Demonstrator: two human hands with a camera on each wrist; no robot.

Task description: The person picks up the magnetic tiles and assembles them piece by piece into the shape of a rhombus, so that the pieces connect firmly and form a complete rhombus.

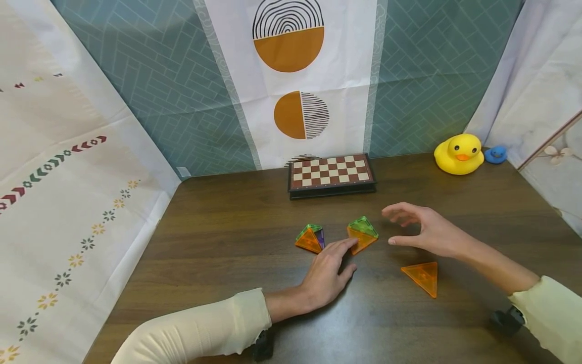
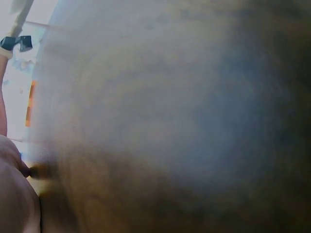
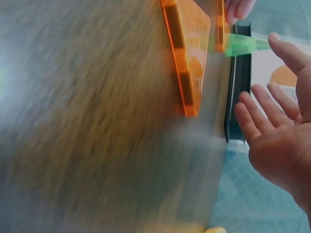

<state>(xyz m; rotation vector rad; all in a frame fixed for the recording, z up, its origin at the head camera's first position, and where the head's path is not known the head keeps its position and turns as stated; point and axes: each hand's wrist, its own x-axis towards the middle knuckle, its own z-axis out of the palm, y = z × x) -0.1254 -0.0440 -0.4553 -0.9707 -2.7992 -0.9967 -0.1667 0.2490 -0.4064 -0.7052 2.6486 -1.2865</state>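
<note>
My left hand (image 1: 324, 278) lies low over the table, its fingertips touching an orange see-through triangle tile (image 1: 365, 242). A green tile (image 1: 364, 224) adjoins that triangle's far edge. Just beyond the left hand's knuckles sits a small group: an orange triangle (image 1: 309, 241), a purple tile (image 1: 321, 235) and a green tile (image 1: 307, 228). The right hand (image 1: 425, 230) hovers to the right with fingers spread and holds nothing. Nearer me, a loose larger orange triangle tile (image 1: 425, 277) lies flat; this triangle (image 3: 192, 58) also shows in the right wrist view. The left wrist view is mostly blurred tabletop.
A folded chessboard box (image 1: 332, 174) stands at the table's back edge. At the back right are a yellow rubber duck (image 1: 459, 155) and a small blue duck (image 1: 495, 154). Patterned cloth (image 1: 173, 91) hangs behind the brown wooden table (image 1: 218, 263).
</note>
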